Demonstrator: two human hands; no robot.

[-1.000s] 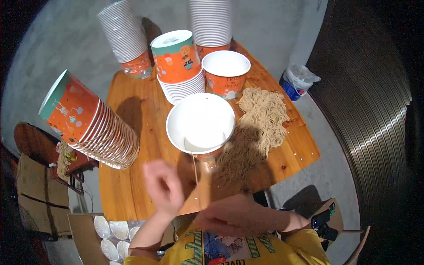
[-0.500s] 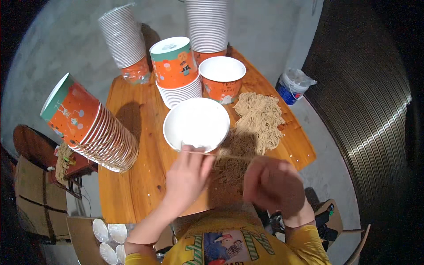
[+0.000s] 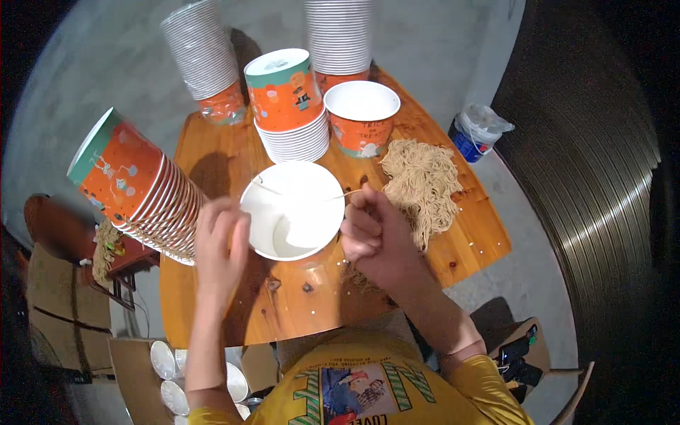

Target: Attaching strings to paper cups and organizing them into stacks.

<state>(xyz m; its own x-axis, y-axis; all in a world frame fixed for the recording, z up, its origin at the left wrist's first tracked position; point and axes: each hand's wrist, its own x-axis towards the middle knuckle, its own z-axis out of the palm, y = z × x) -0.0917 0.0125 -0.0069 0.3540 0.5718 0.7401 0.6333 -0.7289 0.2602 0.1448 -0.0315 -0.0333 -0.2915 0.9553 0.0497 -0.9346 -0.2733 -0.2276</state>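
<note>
A wooden table (image 3: 283, 319) carries everything around the open bucket (image 3: 263, 221), which faces mouth up, probably so the person can reach inside. Left of the open bucket, a corded stack (image 3: 131, 173) slants in view, string draped down its rims. Beyond the open bucket are a tall stack (image 3: 338, 35), a wrapped stack (image 3: 202, 53) in clear plastic and an upside-down stack (image 3: 285, 106), likely nested to save room. A single bucket (image 3: 363, 134) stands upright behind it and to the right. The string pile (image 3: 423, 185) lies right of the open bucket, presumably for easy reach.

The right hand (image 3: 379, 234) is at the open bucket's right rim, fingers curled, thumb and forefinger pinching a string (image 3: 348, 193) that runs over the mouth, apparently to keep it taut. The left hand (image 3: 223, 237) is beside the left rim, blurred, fingers bent and thumb apart; whether it grips anything I cannot tell.

The single bucket bears dark lettering on orange; the yellow shirt (image 3: 297, 368) has lettering around a picture, upside down from here.
</note>
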